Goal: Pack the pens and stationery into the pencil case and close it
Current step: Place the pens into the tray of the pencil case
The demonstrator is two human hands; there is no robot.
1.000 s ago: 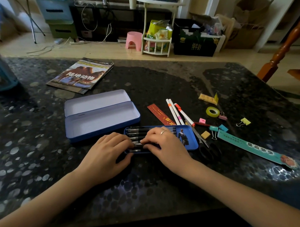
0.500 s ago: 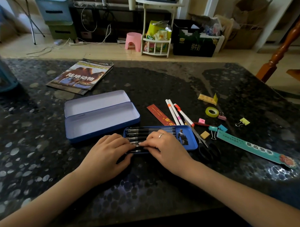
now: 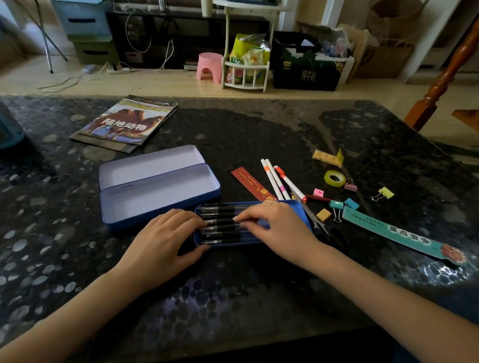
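Pencil case first: the open blue metal pencil case (image 3: 156,189) lies left of centre on the dark pebble-patterned table (image 3: 261,133), its lid folded back and both pale halves holding nothing. Touching its near right corner sits a shallow blue insert tray (image 3: 303,214), and in that tray a row of black pens (image 3: 222,224) lies side by side (five or six, the far ends hidden under a hand).

The left hand (image 3: 163,244) rests at the tray's left end, fingers loosely bent with the tips on the pen ends and the thumb at the tray's near rim. The right hand (image 3: 274,227) lies flat across the pens, fingers nearly straight and pressing down on them, gripping nothing.

Right of the tray lie a red ruler (image 3: 250,183), three white markers (image 3: 280,181), a roll of yellow-green tape (image 3: 334,178), coloured binder clips (image 3: 340,206), a long teal bookmark (image 3: 399,235) and partly hidden scissors (image 3: 317,220). A magazine (image 3: 126,123) lies farther back on the left.

Compared with a second ago, the right hand has slid toward the tray's right end, now covering the small picture there and baring more of the pens, while the left has hardly moved.
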